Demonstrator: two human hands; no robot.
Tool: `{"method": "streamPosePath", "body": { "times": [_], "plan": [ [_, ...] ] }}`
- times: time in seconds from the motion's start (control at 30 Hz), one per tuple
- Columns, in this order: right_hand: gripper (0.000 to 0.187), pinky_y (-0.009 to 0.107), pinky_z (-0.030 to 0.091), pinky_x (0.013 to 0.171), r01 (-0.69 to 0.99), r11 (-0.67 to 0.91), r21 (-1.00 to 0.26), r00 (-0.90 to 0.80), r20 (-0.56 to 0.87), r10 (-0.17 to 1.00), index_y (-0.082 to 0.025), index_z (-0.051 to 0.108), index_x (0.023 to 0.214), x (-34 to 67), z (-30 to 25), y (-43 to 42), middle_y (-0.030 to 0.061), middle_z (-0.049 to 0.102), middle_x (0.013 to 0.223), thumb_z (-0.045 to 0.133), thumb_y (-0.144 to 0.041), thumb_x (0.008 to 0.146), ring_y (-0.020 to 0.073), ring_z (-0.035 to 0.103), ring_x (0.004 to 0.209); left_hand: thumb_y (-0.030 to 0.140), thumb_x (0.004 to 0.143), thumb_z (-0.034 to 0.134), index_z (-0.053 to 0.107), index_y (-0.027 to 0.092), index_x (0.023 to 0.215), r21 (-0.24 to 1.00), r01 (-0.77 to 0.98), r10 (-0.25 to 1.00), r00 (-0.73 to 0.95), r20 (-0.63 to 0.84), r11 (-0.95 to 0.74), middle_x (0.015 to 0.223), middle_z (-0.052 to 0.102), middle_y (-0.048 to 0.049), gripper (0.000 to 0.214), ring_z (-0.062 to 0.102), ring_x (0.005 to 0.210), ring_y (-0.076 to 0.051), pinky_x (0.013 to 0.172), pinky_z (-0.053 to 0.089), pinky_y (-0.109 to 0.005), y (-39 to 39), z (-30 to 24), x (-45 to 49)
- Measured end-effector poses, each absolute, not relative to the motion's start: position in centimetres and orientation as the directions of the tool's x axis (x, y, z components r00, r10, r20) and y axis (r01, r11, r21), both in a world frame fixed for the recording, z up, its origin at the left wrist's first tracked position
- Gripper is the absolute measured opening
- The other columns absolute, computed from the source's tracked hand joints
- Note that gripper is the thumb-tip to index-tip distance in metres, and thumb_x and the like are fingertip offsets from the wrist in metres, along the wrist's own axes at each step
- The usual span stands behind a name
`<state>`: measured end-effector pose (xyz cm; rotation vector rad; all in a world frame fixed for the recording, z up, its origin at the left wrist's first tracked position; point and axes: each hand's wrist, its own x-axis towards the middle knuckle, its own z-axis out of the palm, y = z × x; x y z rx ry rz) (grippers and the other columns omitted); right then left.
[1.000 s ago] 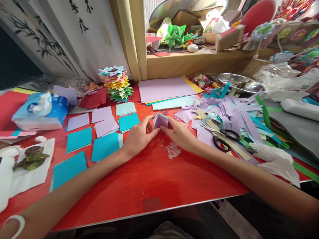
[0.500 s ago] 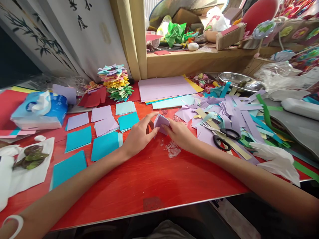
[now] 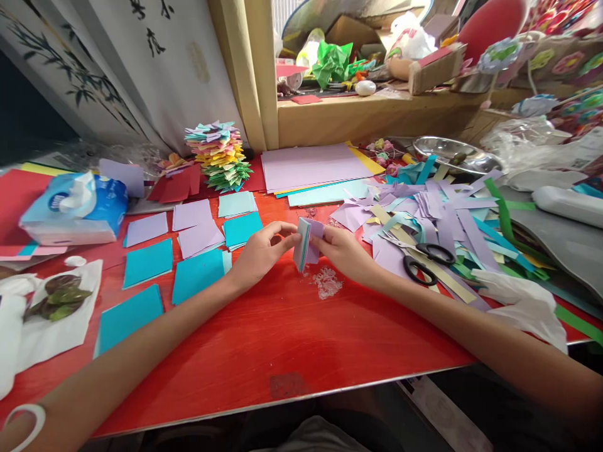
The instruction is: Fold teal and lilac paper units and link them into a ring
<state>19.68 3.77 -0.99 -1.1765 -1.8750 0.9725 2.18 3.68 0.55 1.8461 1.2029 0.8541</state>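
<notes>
Both my hands meet over the middle of the red table [image 3: 264, 339]. Between them is a small folded paper piece [image 3: 306, 243], lilac with a pale blue edge, standing on its edge just above the tabletop. My left hand [image 3: 261, 254] pinches its left side with thumb and fingertips. My right hand [image 3: 343, 251] grips its right side, fingers closed on it. Squares of teal and lilac paper [image 3: 198, 242] lie just left of my left hand. A patch of white crumbs [image 3: 327, 282] sits on the table below the folded piece.
Black-handled scissors [image 3: 424, 260] lie on a heap of paper strips [image 3: 447, 220] to the right. A stack of folded coloured pieces [image 3: 219, 157] and large sheets [image 3: 311, 166] sit behind. A tissue pack [image 3: 75, 210] is far left, a metal bowl [image 3: 452, 154] far right.
The folded piece has been turned up from lying flat between my fingers to standing on edge, showing its blue side. Both hands stayed in place.
</notes>
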Motion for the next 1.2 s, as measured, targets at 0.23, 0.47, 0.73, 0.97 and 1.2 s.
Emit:
{"method": "streamPosePath", "body": {
  "times": [0.23, 0.47, 0.73, 0.97, 1.2],
  "plan": [
    [0.021, 0.023, 0.036, 0.055, 0.538, 0.331, -0.775, -0.338, 0.161, 0.927, -0.018, 0.053, 0.080, 19.6, -0.7, 3.5, 0.0003, 0.058, 0.070, 0.035, -0.026, 0.089, 0.0121, 0.052, 0.061, 0.038, 0.081, 0.054, 0.053, 0.018, 0.080, 0.865, 0.405, 0.943, 0.266, 0.199, -0.297, 0.078, 0.057, 0.0012, 0.019, 0.053, 0.070, -0.011, 0.065, 0.042, -0.022, 3.2, 0.2, 2.2],
    [0.027, 0.026, 0.034, 0.058, 0.631, 0.436, -0.641, -0.367, 0.249, 0.896, -0.018, 0.051, 0.098, 19.7, -0.6, 3.5, 0.0019, 0.058, 0.069, 0.029, -0.034, 0.093, 0.0154, 0.054, 0.062, 0.033, 0.082, 0.052, 0.053, 0.019, 0.078, 0.731, 0.561, 0.921, 0.196, 0.338, -0.388, 0.078, 0.053, 0.0007, 0.014, 0.049, 0.068, -0.011, 0.064, 0.040, -0.022, 3.1, 0.4, 2.2],
    [0.018, 0.025, 0.035, 0.058, 0.656, 0.458, -0.599, -0.419, 0.215, 0.882, -0.016, 0.048, 0.102, 19.4, -1.2, 3.2, 0.0037, 0.062, 0.075, 0.035, -0.021, 0.092, 0.0166, 0.056, 0.066, 0.036, 0.084, 0.049, 0.062, 0.017, 0.085, 0.654, 0.620, 0.900, 0.326, 0.289, -0.434, 0.069, 0.061, 0.0010, 0.023, 0.051, 0.060, -0.011, 0.057, 0.037, -0.022, 3.3, -0.8, 2.1],
    [0.009, 0.023, 0.036, 0.056, 0.608, 0.417, -0.675, -0.383, 0.211, 0.899, -0.017, 0.048, 0.088, 19.2, -1.3, 3.0, 0.0000, 0.059, 0.064, 0.040, -0.021, 0.090, 0.0133, 0.056, 0.059, 0.037, 0.083, 0.051, 0.066, 0.017, 0.083, 0.697, 0.590, 0.912, 0.303, 0.277, -0.408, 0.061, 0.060, 0.0022, 0.025, 0.050, 0.054, -0.011, 0.053, 0.036, -0.021, 3.2, -1.1, 2.2],
    [0.015, 0.020, 0.034, 0.048, 0.529, 0.338, -0.779, -0.371, 0.146, 0.917, -0.018, 0.045, 0.073, 19.3, -0.8, 2.9, -0.0027, 0.057, 0.056, 0.044, -0.023, 0.087, 0.0087, 0.052, 0.047, 0.044, 0.084, 0.048, 0.058, 0.018, 0.079, 0.807, 0.513, 0.956, 0.189, 0.226, -0.292, 0.056, 0.053, 0.0042, 0.028, 0.046, 0.049, -0.009, 0.051, 0.035, -0.020, 2.7, -0.2, 2.4]
  ]
}}
